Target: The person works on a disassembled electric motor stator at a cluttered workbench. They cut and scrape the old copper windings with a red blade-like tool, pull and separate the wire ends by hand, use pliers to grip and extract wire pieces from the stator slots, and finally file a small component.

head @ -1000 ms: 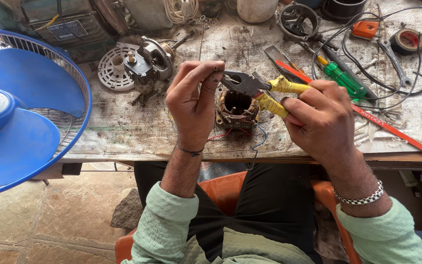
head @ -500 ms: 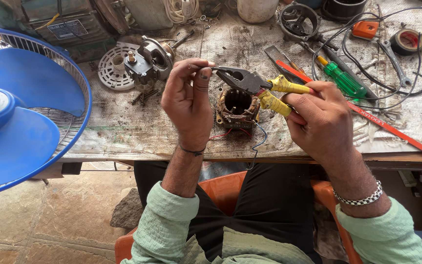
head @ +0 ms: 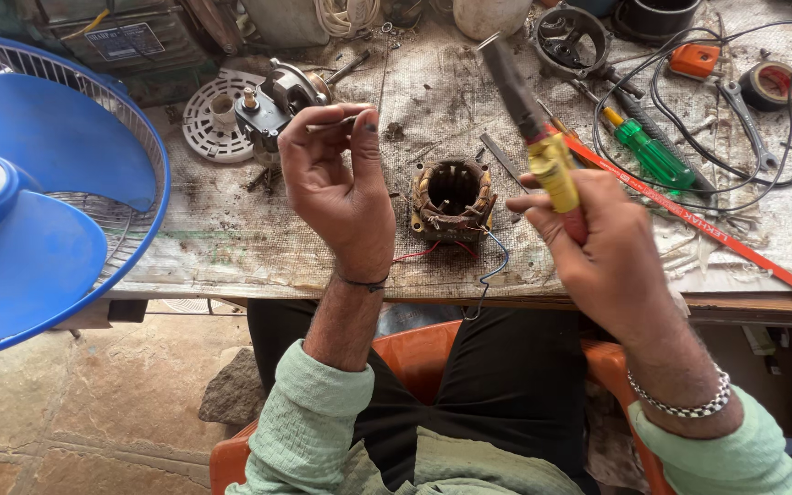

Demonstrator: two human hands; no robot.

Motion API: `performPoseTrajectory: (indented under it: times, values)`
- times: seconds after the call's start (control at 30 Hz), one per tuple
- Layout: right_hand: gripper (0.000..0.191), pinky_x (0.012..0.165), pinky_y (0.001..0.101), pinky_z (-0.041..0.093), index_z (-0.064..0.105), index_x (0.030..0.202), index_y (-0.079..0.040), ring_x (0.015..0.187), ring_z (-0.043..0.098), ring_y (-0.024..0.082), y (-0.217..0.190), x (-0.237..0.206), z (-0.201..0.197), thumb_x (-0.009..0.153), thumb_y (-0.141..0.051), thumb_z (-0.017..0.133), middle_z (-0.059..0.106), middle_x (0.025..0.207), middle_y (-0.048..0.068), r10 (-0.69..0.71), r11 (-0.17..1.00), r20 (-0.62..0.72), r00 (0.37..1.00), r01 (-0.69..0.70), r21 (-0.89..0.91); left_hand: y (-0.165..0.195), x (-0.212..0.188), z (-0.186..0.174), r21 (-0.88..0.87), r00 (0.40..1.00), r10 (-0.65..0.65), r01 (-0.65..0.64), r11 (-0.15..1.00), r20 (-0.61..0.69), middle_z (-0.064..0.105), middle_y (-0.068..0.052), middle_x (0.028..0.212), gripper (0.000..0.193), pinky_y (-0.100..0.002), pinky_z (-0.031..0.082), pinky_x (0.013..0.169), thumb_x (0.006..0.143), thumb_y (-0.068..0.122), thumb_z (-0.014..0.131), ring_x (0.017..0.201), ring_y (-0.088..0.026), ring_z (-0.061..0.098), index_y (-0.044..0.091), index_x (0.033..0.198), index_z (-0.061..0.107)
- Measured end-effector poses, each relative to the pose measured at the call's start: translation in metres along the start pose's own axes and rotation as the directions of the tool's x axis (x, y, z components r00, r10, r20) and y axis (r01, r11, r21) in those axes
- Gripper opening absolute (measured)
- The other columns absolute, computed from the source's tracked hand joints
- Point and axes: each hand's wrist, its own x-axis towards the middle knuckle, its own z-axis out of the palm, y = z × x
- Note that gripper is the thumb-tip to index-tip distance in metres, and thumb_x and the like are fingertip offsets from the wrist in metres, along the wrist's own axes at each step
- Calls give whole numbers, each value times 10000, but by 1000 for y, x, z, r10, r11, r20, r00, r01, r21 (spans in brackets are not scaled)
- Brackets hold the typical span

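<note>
Nearest, my left hand (head: 341, 197) pinches a thin metal piece (head: 334, 122) at its fingertips, while my right hand (head: 602, 252) grips yellow-handled pliers (head: 532, 119) pointing away. Between them the wound stator (head: 452, 199) sits on the table (head: 231, 247), its core hollow; beyond lies a green screwdriver (head: 653, 156).

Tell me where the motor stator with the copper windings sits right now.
In the head view, the motor stator rests on the workbench near its front edge, between the left hand and the right hand, which holds yellow-handled pliers.

Pliers (head: 529, 124) and wire (head: 336, 121) above stator (head: 452, 197)
</note>
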Motion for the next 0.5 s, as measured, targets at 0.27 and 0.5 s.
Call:
performPoseTrajectory:
  times: [0.27,0.5]
  values:
    - [323,985,369,502,645,1274,18,1144,646,271,-3,3,9,964,-46,711,713,1166,154,-28,989,58,998,36,-141,2,-3,1,-38,999,-33,33,999,9,608,-65,1107,187,-225,593,878,1119,1,615,1009,-97,634,42,1264,504]
    - [462,900,325,570,613,1328,-4,1059,719,221,5,6,12,901,-70,776,698,1180,121,54,997,57,997,-57,45,-3,-6,1,-77,999,-16,19,997,42,568,-73,1108,191,-222,569,874,1143,6,576,1018,-90,593,67,1273,448]
